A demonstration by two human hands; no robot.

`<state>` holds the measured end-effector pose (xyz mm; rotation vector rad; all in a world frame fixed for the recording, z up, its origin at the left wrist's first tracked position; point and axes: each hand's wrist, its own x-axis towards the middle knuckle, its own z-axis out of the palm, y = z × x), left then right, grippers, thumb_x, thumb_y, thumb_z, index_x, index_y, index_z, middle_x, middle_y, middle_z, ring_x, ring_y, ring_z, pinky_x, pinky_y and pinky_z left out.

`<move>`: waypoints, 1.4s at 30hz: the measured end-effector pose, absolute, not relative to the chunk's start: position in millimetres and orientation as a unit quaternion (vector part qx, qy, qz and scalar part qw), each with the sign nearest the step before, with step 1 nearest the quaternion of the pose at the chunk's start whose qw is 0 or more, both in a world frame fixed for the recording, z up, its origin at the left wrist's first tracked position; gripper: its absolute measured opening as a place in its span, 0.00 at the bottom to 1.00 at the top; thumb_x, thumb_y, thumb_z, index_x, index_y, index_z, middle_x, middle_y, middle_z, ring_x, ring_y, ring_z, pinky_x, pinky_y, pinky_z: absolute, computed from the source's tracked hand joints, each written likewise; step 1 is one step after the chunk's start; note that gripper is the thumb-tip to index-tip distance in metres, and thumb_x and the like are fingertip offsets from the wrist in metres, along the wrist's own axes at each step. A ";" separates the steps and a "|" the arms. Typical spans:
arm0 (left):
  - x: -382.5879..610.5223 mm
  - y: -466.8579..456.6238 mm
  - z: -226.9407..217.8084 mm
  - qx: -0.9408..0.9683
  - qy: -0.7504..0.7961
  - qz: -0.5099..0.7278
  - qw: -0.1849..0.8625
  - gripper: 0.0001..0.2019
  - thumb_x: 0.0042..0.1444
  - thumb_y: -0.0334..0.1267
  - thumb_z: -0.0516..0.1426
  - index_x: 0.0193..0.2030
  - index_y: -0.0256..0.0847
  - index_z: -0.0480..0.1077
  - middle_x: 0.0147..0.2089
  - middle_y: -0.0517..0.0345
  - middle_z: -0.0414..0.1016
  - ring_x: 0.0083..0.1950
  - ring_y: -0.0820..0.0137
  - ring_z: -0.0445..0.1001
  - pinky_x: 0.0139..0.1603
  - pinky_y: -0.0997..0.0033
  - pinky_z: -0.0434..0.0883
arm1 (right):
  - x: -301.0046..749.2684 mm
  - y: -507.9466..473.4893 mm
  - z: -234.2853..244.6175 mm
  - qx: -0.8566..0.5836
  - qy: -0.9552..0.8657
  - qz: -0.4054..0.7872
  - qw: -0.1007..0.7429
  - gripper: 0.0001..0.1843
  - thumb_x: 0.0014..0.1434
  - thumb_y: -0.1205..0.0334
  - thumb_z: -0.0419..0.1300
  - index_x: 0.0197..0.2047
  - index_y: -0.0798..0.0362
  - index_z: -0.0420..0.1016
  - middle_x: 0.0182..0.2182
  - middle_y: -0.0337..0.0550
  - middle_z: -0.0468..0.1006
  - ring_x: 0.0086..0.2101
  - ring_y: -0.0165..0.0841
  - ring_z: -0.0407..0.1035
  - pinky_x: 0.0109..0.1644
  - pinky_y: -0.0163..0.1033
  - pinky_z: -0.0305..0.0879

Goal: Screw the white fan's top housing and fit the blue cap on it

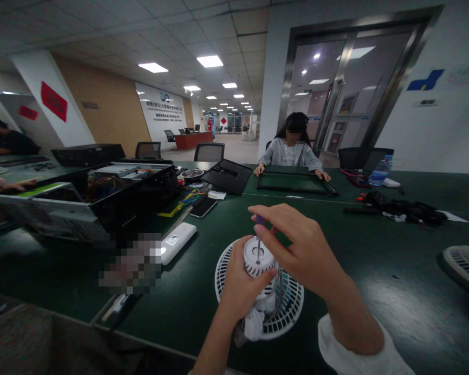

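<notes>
A white electric fan (pixel 287 325) lies grille-down on the green table, its round motor housing (pixel 254 252) facing up. My left hand (pixel 240 284) is wrapped around that housing, thumb on the near right side. A screwdriver (pixel 259 242) with a purple handle stands nearly upright on the housing, its tip at a small hole or screw; which of these I cannot tell. My right hand (pixel 297 242) pinches the screwdriver's handle between thumb and fingers. A cord and a whitish bundle hang beside the housing, partly hidden by my left hand.
An opened computer case (pixel 133 200) stands on the left. Nearby lie a white power bank (pixel 179 242) and a phone (pixel 203 207). Across the table a person holds a black frame (pixel 297 190). A water bottle (pixel 381 171) and another fan grille (pixel 467 265) are to the right.
</notes>
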<state>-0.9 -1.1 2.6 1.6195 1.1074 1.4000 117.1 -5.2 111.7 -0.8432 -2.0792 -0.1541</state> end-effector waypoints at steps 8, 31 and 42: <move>-1.1 -1.1 2.5 0.622 0.434 0.545 0.357 0.28 0.43 0.34 0.62 0.52 0.41 0.58 0.51 0.52 0.66 0.53 0.60 0.66 0.55 0.59 0.60 | 116.4 -1.9 109.9 -0.326 -0.815 -0.149 0.454 0.08 0.58 0.66 0.54 0.39 0.58 0.73 0.28 0.45 0.76 0.30 0.32 0.69 0.35 0.37 0.65; -0.3 -2.1 4.5 0.622 0.424 0.549 0.362 0.26 0.44 0.35 0.62 0.52 0.42 0.59 0.49 0.54 0.67 0.51 0.61 0.66 0.52 0.61 0.62 | 116.8 -6.6 112.2 -0.325 -0.827 -0.094 0.450 0.10 0.58 0.66 0.54 0.43 0.56 0.71 0.30 0.43 0.75 0.31 0.31 0.68 0.34 0.36 0.65; -1.5 -1.0 2.3 0.632 0.439 0.535 0.348 0.28 0.45 0.34 0.62 0.53 0.41 0.57 0.51 0.52 0.65 0.53 0.61 0.65 0.54 0.59 0.60 | 119.5 -4.5 112.0 -0.331 -0.839 -0.050 0.428 0.15 0.58 0.71 0.51 0.47 0.55 0.69 0.37 0.44 0.76 0.37 0.32 0.68 0.39 0.37 0.65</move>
